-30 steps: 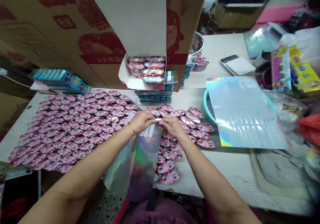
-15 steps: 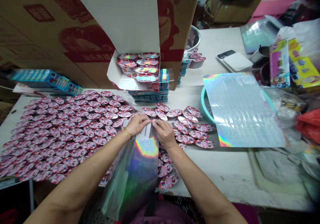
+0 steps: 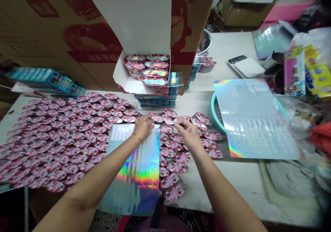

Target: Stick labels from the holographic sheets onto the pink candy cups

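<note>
My left hand [image 3: 143, 126] grips the far edge of a holographic sticker sheet [image 3: 137, 170] that lies flat over the table's front edge, its near end hanging toward me. My right hand [image 3: 188, 132] is pinched, fingers together, over the pink oval lids [image 3: 178, 145] just right of the sheet; what it pinches is too small to make out. Several rows of the same pink lids [image 3: 64, 135] cover the table to the left.
An open white carton [image 3: 144, 69] holding stacked cups stands behind the hands against large cardboard boxes. A second holographic sheet [image 3: 253, 118] rests on a teal basin [image 3: 212, 113] at right. Blue boxes [image 3: 43, 78] lie far left; a scale [image 3: 245, 66] and clutter far right.
The sheet, held up curled between both hands before, now lies flat. My right hand has left its edge and moved right over the lids.
</note>
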Demonstrator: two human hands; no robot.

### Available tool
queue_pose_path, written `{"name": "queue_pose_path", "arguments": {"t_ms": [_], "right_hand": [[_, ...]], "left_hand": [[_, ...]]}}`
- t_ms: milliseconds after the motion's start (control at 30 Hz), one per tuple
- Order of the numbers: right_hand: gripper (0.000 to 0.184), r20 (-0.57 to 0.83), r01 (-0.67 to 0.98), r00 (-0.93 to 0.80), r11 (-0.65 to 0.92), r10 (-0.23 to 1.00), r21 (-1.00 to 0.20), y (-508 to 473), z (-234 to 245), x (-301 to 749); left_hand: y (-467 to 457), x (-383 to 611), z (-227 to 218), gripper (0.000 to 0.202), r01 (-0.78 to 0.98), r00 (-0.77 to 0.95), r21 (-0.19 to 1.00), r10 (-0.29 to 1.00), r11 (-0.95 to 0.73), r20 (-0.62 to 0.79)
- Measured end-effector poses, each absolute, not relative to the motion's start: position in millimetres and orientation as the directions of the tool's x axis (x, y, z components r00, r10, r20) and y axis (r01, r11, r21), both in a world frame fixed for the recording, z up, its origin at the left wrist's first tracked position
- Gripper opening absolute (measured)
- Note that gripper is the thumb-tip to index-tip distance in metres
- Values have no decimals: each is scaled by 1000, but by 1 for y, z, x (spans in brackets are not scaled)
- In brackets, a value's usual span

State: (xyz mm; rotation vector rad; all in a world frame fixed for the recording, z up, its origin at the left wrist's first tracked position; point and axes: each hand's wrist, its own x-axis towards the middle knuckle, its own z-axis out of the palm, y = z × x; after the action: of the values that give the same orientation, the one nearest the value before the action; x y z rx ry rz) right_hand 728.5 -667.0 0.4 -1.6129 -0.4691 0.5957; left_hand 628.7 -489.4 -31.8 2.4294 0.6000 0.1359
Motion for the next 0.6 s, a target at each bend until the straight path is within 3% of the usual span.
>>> {"name": "queue_pose_path", "arguments": {"t_ms": [100, 200, 267, 367, 433, 533, 600], "right_hand": [[20, -348, -373, 767, -68, 539, -925, -666, -5, 741], [24, -430, -502, 747, 7, 507, -865, -663, -16, 747], [25, -438, -526, 751, 47, 494, -849, -660, -22, 748], [26, -452, -518, 784, 49, 425, -854, -653, -32, 747], [24, -409, -435, 855, 13, 319, -900, -645, -42, 747], [19, -184, -161, 977, -186, 110, -969, -632, -59, 748], [17, -6, 5, 1000, -372, 29, -928, -624, -69, 749]], "left_hand": [[-500, 642, -29, 32, 345, 838, 911, 511, -227, -190], [-512, 660, -21, 45, 327, 791, 908, 449, 264, -415], [-517, 671, -20, 42, 325, 788, 869, 401, 373, -467], [-518, 682, -29, 35, 289, 782, 864, 418, 413, -462], [-514, 689, -39, 32, 275, 736, 878, 501, 393, -455], [-506, 704, -53, 25, 339, 670, 925, 647, 170, -364], [-500, 715, -59, 22, 417, 684, 906, 681, -70, -262]]}}
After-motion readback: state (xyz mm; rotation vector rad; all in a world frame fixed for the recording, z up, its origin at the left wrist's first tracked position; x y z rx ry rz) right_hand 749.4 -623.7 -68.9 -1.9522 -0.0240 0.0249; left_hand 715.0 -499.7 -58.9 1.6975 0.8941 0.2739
